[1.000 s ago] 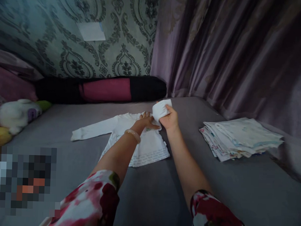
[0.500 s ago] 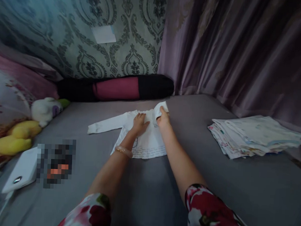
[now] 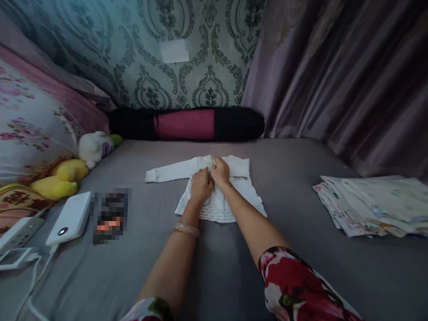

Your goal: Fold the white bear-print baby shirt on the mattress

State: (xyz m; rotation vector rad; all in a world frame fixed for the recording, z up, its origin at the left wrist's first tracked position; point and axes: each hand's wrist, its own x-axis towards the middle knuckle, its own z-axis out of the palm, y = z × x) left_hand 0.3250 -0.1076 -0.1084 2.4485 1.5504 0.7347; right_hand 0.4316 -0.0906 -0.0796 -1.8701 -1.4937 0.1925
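A small white long-sleeved shirt lies spread on the bed, with lines of small print along its hem. Its left sleeve stretches out straight, while the right sleeve is folded inward across the chest. My left hand rests flat on the middle of the shirt, fingers extended. Just right of it, near the neckline, my right hand has its fingers curled on the end of the folded sleeve. The cuff itself is mostly hidden by that hand.
Folded cloths are stacked at the right on the grey bed sheet. At the left are a white power bank, a power strip with cables, plush toys and a blurred-out item. A black-and-maroon bolster lies along the wall.
My right hand has brought the right sleeve inward, to the left, folding it over the chest. My left hand stays on the shirt. The camera view has turned slightly left.
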